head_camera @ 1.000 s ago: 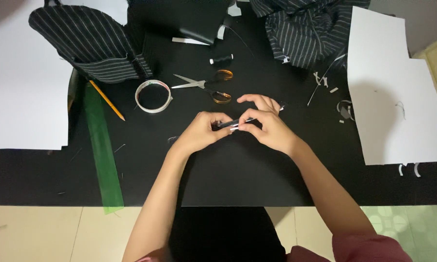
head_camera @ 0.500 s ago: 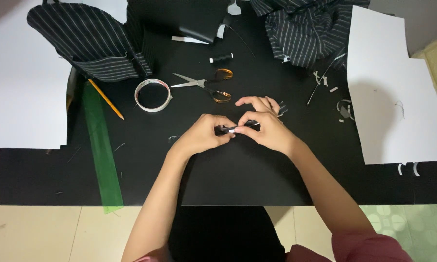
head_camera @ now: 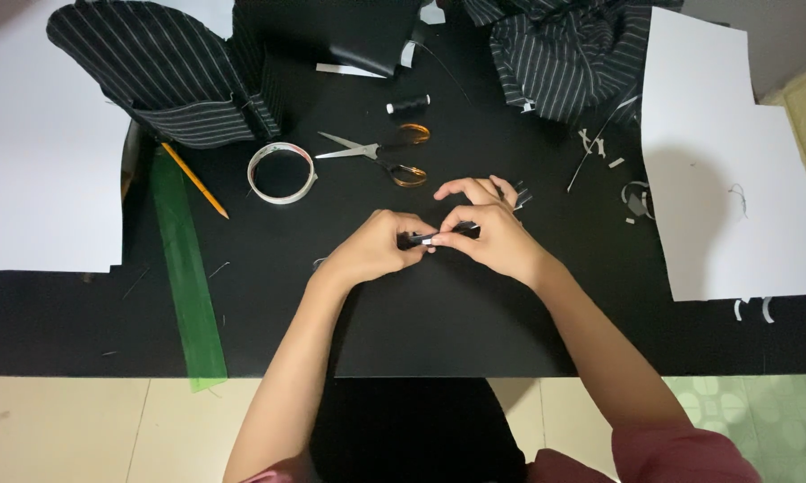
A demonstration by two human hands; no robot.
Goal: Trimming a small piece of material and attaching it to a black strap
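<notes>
Bare forearms; dusky-pink short sleeves at bottom edge; no rings, no watch visible.

- tabletop (head_camera: 474, 322): plain black
- fabric pieces (head_camera: 166, 76): black with thin white pinstripes
- ruler (head_camera: 186, 277): see-through green
- scissors (head_camera: 380, 154): silver blades, amber-orange handles
- pencil (head_camera: 194, 180): yellow
- tape roll (head_camera: 281, 173): white
- paper sheet (head_camera: 729, 170): white
- thread spool (head_camera: 408, 105): black

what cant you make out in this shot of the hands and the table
Head view only:
- small black piece with white strip: too small, mostly covered by left hand and right hand; kind unclear.
- striped fabric: cut by top edge.
- white scraps: too small to identify.
</notes>
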